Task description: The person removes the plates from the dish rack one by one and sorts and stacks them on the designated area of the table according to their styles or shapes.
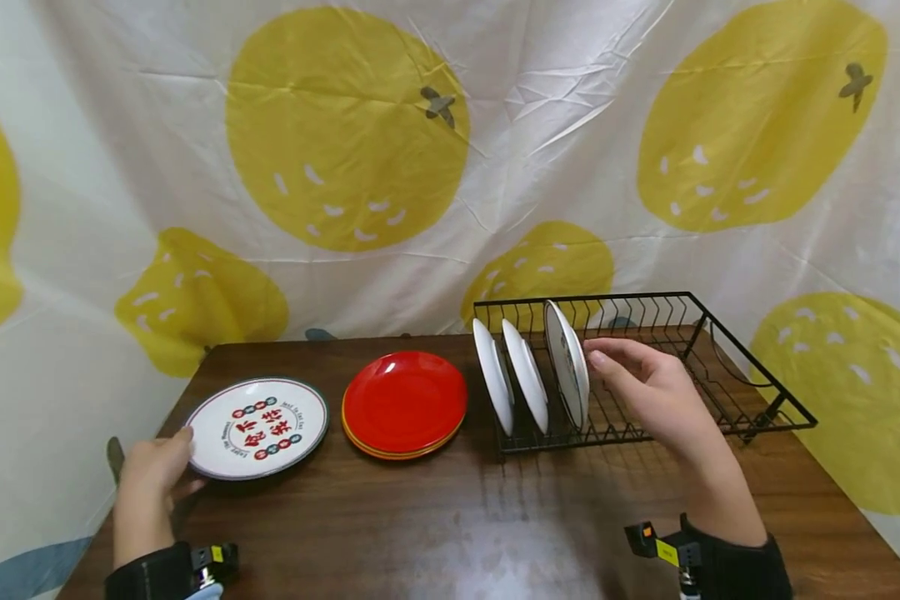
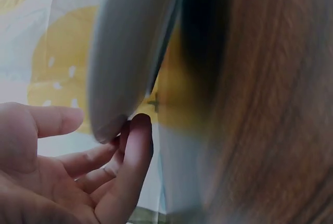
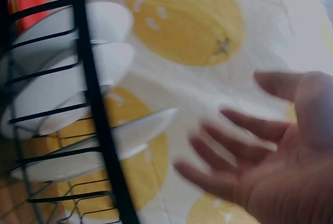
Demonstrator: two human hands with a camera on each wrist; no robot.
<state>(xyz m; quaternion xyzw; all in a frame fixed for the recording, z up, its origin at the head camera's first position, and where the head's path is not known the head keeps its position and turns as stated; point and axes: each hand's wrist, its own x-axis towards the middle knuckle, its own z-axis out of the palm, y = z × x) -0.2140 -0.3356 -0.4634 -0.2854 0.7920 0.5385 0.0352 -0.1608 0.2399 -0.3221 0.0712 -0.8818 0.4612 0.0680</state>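
Observation:
At the table's left, my left hand (image 1: 153, 471) pinches the near-left rim of a white plate (image 1: 225, 412) with red and blue printing. The thumb lies over the rim and the fingers are below it. The left wrist view shows the plate's rim (image 2: 117, 62) between thumb and fingers, apart from the table. My right hand (image 1: 656, 387) is just right of a patterned white plate (image 1: 567, 367) standing on edge in a black wire dish rack (image 1: 750, 358). In the right wrist view its loosely spread fingers (image 3: 218, 182) hold nothing and are apart from the plates.
Two more white plates, a left one (image 1: 492, 375) and a middle one (image 1: 525, 375), stand upright in the rack's left end. A stack of plates with a red one (image 1: 405, 400) on top lies between the printed plate and the rack. A lemon-patterned cloth (image 1: 540, 150) hangs behind.

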